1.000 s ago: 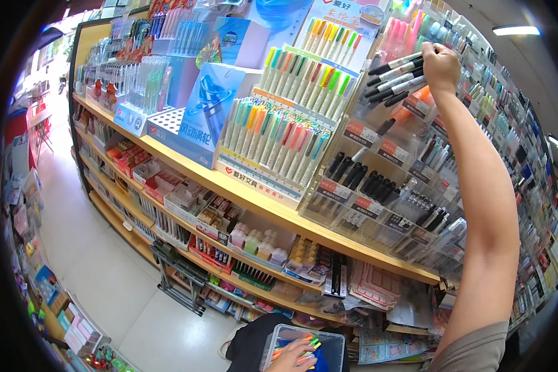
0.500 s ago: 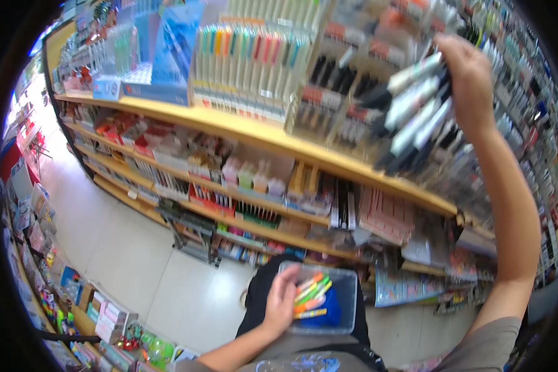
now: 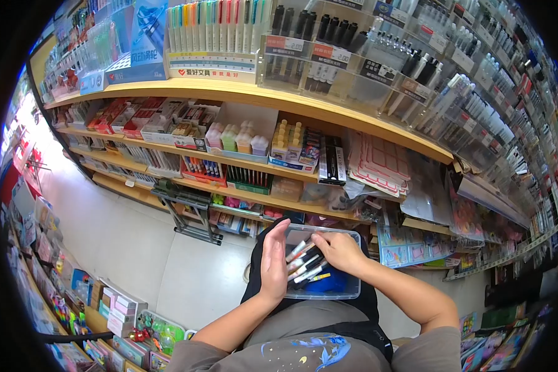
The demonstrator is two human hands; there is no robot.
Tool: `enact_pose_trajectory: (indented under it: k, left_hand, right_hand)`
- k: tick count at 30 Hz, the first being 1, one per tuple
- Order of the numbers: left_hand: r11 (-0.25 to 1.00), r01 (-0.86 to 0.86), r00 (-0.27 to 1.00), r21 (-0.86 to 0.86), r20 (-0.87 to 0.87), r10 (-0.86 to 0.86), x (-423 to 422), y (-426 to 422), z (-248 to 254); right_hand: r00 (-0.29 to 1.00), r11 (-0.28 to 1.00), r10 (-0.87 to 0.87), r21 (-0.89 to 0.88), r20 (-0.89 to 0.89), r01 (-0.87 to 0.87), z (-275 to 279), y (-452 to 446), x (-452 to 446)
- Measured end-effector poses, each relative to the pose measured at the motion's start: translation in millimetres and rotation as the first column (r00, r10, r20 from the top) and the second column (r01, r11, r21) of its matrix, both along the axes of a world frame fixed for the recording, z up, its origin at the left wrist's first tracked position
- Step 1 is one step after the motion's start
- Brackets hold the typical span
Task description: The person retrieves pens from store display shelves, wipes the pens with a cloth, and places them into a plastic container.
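Note:
A clear plastic box (image 3: 349, 292) rests on my lap. Over its right side, my right hand (image 3: 341, 251) is closed around the upper ends of a bundle of black and white pens (image 3: 304, 263), which is down inside the box. My left hand (image 3: 274, 263) is held along the box's left side, fingers straight and palm turned towards the pens. A blue thing (image 3: 330, 283) lies in the box beneath the pens, its kind unclear. One pen with a yellow part (image 3: 320, 277) shows beside it. Whatever else lies below the bundle is hidden.
Ahead, a wooden shelf (image 3: 229, 93) carries clear pen holders (image 3: 378, 68) and a row of colourful pens (image 3: 216, 28). Lower shelves hold boxed stationery (image 3: 235, 139). A folding stool (image 3: 189, 211) stands on the floor at left. More goods (image 3: 121, 316) fill the lower left.
My right hand has come down from the pen holders to the box with the pen bundle. The bright orange and green pens seen there before are now covered. My view has shifted.

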State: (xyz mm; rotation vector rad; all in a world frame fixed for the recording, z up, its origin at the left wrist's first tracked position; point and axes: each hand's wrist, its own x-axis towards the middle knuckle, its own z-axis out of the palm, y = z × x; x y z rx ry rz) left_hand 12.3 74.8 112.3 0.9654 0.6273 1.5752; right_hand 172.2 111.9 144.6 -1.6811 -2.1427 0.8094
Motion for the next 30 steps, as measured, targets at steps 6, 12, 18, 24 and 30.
enact_pose_trajectory:
  k: [6, 12, 18, 24, 30]
  left_hand:
    - [0.999, 0.025, 0.995, -0.021, -0.095, -0.027, -2, -1, -9]
    - [0.996, -0.005, 0.988, -0.089, -0.156, -0.008, -4, -3, -11]
    - [0.995, -0.028, 0.986, -0.091, -0.167, 0.012, -5, -4, -8]
    - [0.995, 0.041, 0.992, -0.087, -0.118, -0.051, -6, -6, -15]
    - [0.994, 0.03, 0.99, -0.108, -0.135, -0.044, -14, -4, -10]
  right_hand:
    - [0.977, 0.993, 0.031, 0.103, 0.213, -0.054, 78, 6, 21]
    - [0.997, 0.665, 0.073, 0.747, -0.028, -0.028, 222, 64, 7]
    - [0.988, 0.15, -0.058, 0.98, 0.143, -0.133, 347, 154, -27]
    - [0.926, 0.52, -0.228, 0.842, 0.301, -0.145, 371, 219, -72]
    - [0.882, 0.631, -0.381, 0.775, 0.276, 0.031, 381, 250, -92]
